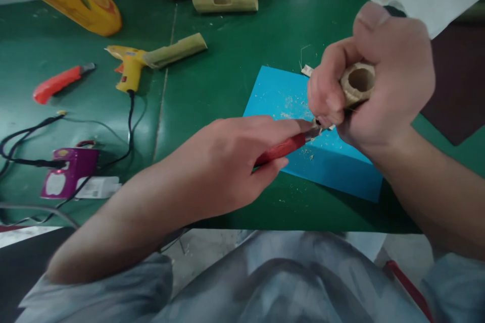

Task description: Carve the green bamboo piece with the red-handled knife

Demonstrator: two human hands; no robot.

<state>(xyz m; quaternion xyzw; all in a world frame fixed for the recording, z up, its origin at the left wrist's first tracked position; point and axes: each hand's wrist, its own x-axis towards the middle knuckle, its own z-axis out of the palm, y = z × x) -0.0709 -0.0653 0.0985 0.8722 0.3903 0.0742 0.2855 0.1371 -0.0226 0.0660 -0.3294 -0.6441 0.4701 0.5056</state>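
While the green surface (235, 50) carries everything, a blue sheet (341, 166) lies near its front edge, speckled with shavings (291, 106). Cut bamboo lengths (223, 2) sit at the back, with a yellow glue gun (129, 68) well to the left. Above the sheet, the right hand (394, 81) has its fingers wrapped tightly around a short hollow bamboo tube (358, 83), open end facing the camera. The left hand (235, 161) grips a red-handled knife (282, 149), fingers closed on the handle, its tip at the tube's lower edge.
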